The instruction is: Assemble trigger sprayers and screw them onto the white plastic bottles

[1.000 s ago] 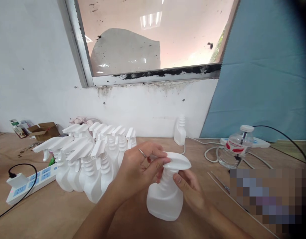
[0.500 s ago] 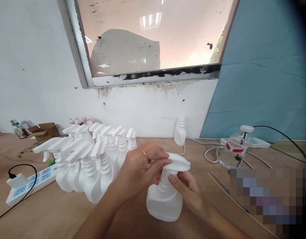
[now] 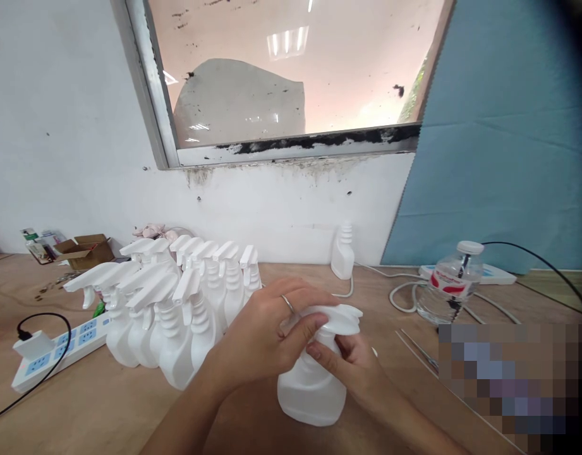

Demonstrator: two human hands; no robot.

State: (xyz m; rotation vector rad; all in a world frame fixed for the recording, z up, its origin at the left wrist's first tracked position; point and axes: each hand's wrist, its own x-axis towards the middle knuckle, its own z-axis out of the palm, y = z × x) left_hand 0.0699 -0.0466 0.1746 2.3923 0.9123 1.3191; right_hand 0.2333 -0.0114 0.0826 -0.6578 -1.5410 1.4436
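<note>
1 bottle [image 3: 312, 398], wht, upright betw. my hands. L hand [image 3: 274, 325]: fingers now further over spray head [image 3: 345, 321], holding it. R hand [image 3: 357, 371]: thumb shifted leftward, just below, holding bottle. I'd judge: firmer grip, both pcs.

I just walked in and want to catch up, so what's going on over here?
A person is handling an upright white bottle with bare hands. The left-hand grip is on its spray head, and the right-hand grip is at the neck, just below. I can't tell how tightly the head sits. To the left stands a cluster of similar bottles with spray heads on, while a lone bottle without one stands near the wall.
</note>
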